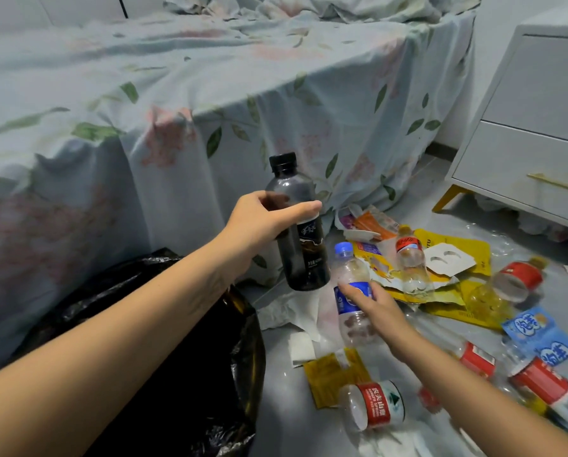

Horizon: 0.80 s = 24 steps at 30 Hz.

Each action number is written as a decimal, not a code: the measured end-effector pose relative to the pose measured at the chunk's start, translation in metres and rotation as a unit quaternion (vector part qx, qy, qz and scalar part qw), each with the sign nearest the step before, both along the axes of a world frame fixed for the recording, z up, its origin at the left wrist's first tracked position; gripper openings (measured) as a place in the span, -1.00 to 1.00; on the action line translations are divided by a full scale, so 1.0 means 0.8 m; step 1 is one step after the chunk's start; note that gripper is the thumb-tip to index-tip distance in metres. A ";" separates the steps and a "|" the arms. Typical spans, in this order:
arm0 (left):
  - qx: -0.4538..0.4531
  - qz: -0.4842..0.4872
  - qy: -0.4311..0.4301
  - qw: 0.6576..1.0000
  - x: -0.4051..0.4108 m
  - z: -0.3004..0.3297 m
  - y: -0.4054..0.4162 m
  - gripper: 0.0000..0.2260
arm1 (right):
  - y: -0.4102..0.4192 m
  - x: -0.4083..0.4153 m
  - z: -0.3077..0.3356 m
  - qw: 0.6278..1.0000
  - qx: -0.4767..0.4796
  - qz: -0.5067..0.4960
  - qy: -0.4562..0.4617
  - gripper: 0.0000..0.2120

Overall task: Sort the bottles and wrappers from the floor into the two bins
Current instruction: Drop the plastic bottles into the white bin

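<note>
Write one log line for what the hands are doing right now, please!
left hand: holds dark bottle above black bin bag | right hand: fingers on blue-capped bottle | stage: sorting, litter on floor

Bare floor strip (276, 407) between black bin bag (183, 374) and litter; bed drape (177, 143) walls far side.
</note>
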State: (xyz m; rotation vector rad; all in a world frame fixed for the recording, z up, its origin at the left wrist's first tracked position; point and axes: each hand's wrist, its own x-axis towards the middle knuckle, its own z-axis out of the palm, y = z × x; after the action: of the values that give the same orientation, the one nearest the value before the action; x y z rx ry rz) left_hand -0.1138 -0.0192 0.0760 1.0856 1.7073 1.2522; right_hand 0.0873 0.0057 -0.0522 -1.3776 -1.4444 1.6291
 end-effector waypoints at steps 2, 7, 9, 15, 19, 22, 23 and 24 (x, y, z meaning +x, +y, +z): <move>0.022 0.008 -0.003 1.000 -0.007 0.016 -0.012 -0.49 | -0.005 -0.005 0.026 0.999 0.022 0.007 0.024 -0.57; 0.054 0.037 0.037 0.997 -0.041 0.072 -0.066 -0.46 | -0.028 -0.034 0.077 0.995 0.060 0.040 0.069 -0.37; 0.062 0.049 0.059 0.995 -0.061 0.093 -0.097 -0.47 | -0.040 -0.050 0.100 0.991 0.078 0.055 0.094 -0.44; 0.085 0.115 0.064 0.988 -0.114 0.138 -0.203 -0.62 | -0.087 -0.120 0.174 0.975 0.137 0.116 0.131 -0.21; 0.069 0.163 0.081 0.981 -0.154 0.147 -0.279 -0.48 | -0.119 -0.187 0.219 0.961 0.152 0.187 0.133 -0.21; 0.048 0.223 0.070 0.971 -0.180 0.138 -0.335 -0.50 | -0.148 -0.237 0.237 0.948 0.171 0.240 0.119 -0.25; 0.041 0.245 0.063 0.967 -0.188 0.134 -0.353 -0.51 | -0.160 -0.252 0.240 0.942 0.178 0.262 0.110 -0.31; 0.033 0.262 0.056 0.963 -0.196 0.128 -0.372 -0.52 | -0.172 -0.266 0.241 0.935 0.181 0.287 0.107 -0.40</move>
State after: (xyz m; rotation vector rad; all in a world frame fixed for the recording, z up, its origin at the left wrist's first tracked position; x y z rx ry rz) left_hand -0.2708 -0.3170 0.1784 0.7717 2.1407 1.6008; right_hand -0.1256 -0.1317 0.1407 -0.5759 -2.0028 1.6586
